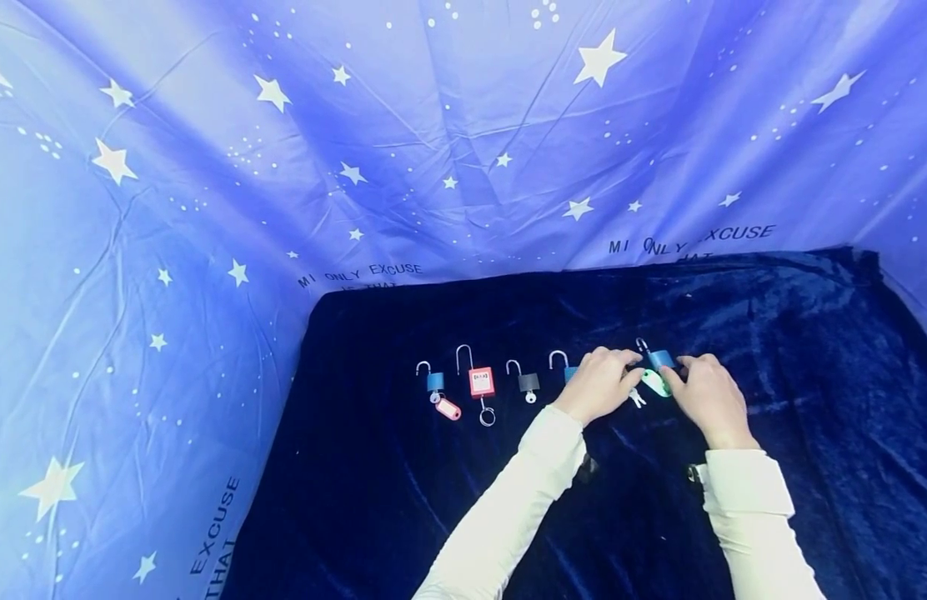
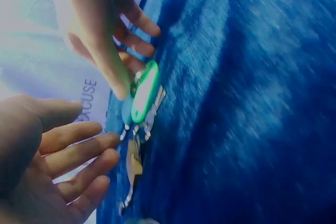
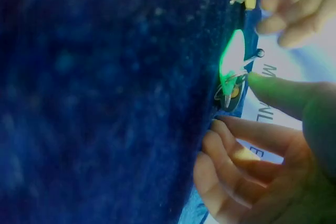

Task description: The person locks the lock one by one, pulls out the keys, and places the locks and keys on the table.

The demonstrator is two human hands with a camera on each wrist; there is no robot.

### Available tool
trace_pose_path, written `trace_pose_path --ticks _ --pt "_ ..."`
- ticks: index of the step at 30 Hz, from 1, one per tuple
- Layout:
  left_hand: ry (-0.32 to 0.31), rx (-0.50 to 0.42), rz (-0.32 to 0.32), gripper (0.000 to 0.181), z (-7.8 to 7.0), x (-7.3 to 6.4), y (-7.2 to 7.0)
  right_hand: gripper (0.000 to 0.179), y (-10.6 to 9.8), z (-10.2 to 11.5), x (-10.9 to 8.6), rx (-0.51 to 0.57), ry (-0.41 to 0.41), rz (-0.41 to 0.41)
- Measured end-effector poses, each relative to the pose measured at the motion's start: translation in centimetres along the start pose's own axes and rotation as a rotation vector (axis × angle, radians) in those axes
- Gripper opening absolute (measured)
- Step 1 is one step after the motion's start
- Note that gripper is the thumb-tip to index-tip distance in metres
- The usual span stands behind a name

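Right hand [image 1: 713, 400] at the blue padlock [image 1: 661, 358], right end of a row of five.
The blue padlock lies on the cloth-covered counter [image 1: 373, 508], its green tag [image 1: 653, 384] and keys [image 1: 638, 398] just below it. The right grip has its thumb at the lock's lower front and curled fingers by its right side; whether they pinch it, I cannot tell. The left hand [image 1: 598, 385] has its grip spread, fingertips near the lock's left side, and blocks most of the half-hidden padlock [image 1: 570, 375]. Further left, clear of both hands, lie the grey padlock [image 1: 527, 382], red padlock [image 1: 482, 381] with a ring [image 1: 488, 417], and small blue padlock [image 1: 435, 382] with a red tag [image 1: 448, 408]. A starry curtain [image 1: 433, 125] hangs behind.
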State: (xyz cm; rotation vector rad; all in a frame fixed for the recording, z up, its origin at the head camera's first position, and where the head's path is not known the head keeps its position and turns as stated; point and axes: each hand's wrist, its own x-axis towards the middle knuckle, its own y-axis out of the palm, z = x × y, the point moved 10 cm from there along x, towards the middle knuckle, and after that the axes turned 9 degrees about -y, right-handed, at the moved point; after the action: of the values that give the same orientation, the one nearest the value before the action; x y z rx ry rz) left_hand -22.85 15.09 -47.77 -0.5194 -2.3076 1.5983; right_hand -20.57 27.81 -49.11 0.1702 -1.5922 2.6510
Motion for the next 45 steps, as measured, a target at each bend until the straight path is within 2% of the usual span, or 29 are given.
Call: trace_pose_path --ticks 2,5,10,16,20,28,34,39,45 --pt "0.004 0.007 -0.010 0.032 -0.5 0.2 -0.2 0.045 -0.2 -0.2 0.1 0.006 0.028 -0.027" --pt "-0.011 0.065 -0.021 0.031 -0.8 0.6 -0.2 0.042 -0.4 -0.2 0.1 0.011 0.042 -0.049" --pt "-0.042 0.134 -0.002 0.031 -0.9 1.2 0.7 0.039 -0.3 0.2 0.3 0.017 0.030 -0.045" --pt "-0.087 0.109 0.062 0.034 -0.7 1.5 2.0 0.035 -0.4 0.0 0.4 0.057 0.078 -0.049" --pt "-0.088 0.094 0.065 0.036 -0.9 1.2 2.0 0.034 -0.1 -0.5 0.3 0.108 0.142 -0.030" --pt "-0.062 0.001 0.026 0.037 -1.4 1.0 1.3 0.028 0.0 -0.3 0.5 0.211 0.142 -0.048" --pt "-0.081 -0.070 0.018 0.036 -0.9 1.0 1.1 0.030 0.4 -0.7 0.4 0.264 0.209 -0.055" --pt "-0.103 -0.203 0.005 0.033 0.0 0.7 0.6 0.036 -0.1 -0.5 -0.3 0.312 0.242 -0.098" --pt "-0.135 -0.414 -0.098 0.023 1.6 0.6 -1.3 0.040 -0.5 -0.2 -1.4 0.423 0.276 -0.142"
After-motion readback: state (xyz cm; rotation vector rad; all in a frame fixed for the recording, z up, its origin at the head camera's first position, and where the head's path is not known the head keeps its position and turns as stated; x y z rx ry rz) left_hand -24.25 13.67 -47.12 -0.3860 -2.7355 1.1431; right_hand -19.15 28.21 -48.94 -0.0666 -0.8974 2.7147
